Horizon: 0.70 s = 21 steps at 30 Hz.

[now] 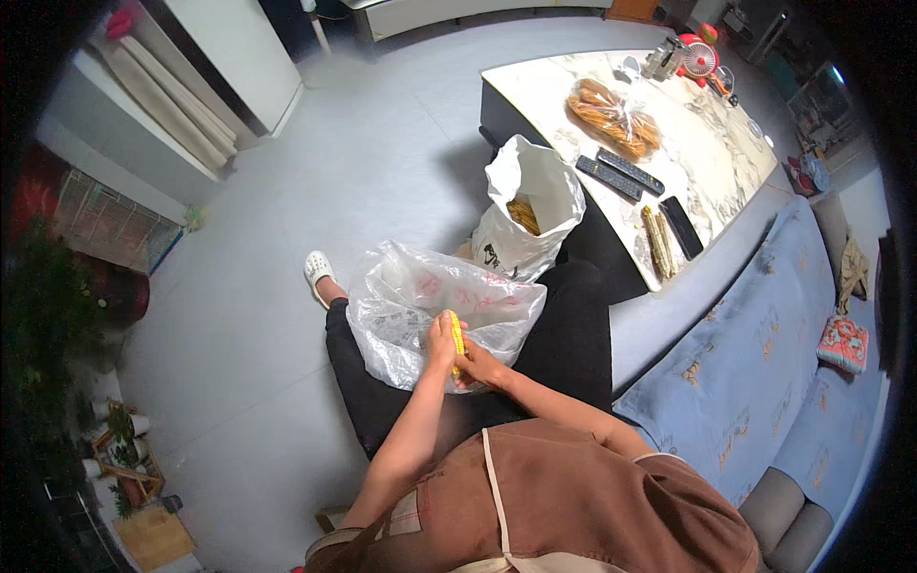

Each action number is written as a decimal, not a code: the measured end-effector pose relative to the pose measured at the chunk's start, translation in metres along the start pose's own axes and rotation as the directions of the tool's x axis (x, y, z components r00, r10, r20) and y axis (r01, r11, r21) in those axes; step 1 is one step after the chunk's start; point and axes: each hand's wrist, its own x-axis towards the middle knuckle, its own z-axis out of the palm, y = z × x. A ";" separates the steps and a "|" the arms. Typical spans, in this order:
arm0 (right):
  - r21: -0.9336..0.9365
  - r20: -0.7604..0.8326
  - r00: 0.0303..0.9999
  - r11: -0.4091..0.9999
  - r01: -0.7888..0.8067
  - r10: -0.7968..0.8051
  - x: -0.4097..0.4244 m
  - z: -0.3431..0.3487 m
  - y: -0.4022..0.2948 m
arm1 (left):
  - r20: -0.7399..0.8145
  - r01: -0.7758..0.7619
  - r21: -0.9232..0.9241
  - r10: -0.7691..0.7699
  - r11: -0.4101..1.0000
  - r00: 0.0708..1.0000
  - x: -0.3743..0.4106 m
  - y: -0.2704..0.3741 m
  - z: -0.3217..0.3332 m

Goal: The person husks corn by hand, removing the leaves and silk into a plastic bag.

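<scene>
An ear of corn [457,334] with yellow kernels is held upright in the view over my lap. My left hand [440,345] wraps its upper left side. My right hand [483,365] grips the lower end from the right, fingers curled around it. Beneath both hands a translucent plastic bag [390,301] with red print lies wide-mouthed across my thighs; its bottom is partly hidden by my hands. Just beyond it stands a white sack [534,179], its top gaping, with yellow-brown contents [523,215] that look like corn. Stripped corn cobs [659,243] lie at the table's near corner.
The marble-patterned table [716,154] holds two remote controls [620,175], a phone [681,228], a tied clear bag of brown food [612,118], a glass jug [665,59] and a red fan [698,57]. A blue-covered sofa [738,344] is at right, potted plants [122,422] at left.
</scene>
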 end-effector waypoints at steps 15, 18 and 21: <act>0.039 -0.103 0.987 0.992 -0.120 0.123 -0.014 0.014 -0.010 | 0.012 0.181 -0.057 -0.180 0.982 0.984 -0.006 -0.004 -0.005; -0.053 -0.062 0.997 0.997 -0.055 0.052 0.007 0.000 0.027 | -0.023 0.230 0.019 -0.229 0.973 0.973 -0.010 0.001 -0.001; -0.100 -0.062 0.997 0.994 -0.043 0.037 0.019 -0.003 0.048 | -0.011 0.170 0.017 -0.170 0.985 0.985 -0.003 -0.017 -0.008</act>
